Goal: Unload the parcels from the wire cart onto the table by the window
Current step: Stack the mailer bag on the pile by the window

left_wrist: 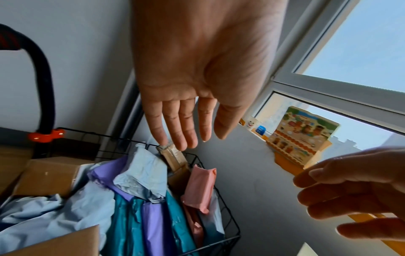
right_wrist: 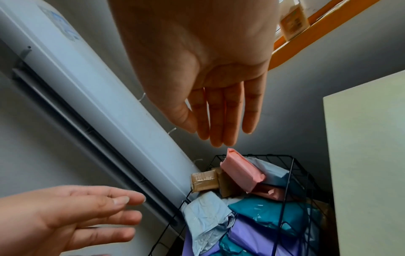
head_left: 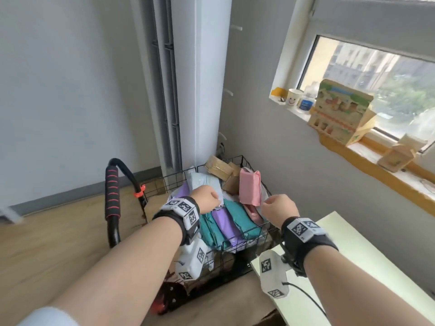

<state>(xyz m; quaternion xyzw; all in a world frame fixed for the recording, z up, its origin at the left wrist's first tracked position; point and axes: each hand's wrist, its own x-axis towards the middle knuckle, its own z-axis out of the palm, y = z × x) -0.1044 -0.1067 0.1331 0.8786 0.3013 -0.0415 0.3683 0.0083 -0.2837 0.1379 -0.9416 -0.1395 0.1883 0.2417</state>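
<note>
Head view: both hands, left (head_left: 207,200) and right (head_left: 279,208), empty with fingers extended above the cart (head_left: 231,161); pink parcel (head_left: 250,187) stands on end just beyond the right, nearer hand; surface (head_left: 367,262) near right.

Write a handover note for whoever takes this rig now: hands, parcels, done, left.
Left hand: open, empty, above the wire cart.
Right hand: open, empty, fingers pointing down at the pink parcel, no grip yet.
Parcels: pink, teal, purple, pale blue bags and taped brown boxes, all in the cart.
Done: no parcel visible on the table.
Left: everything in view.
</note>
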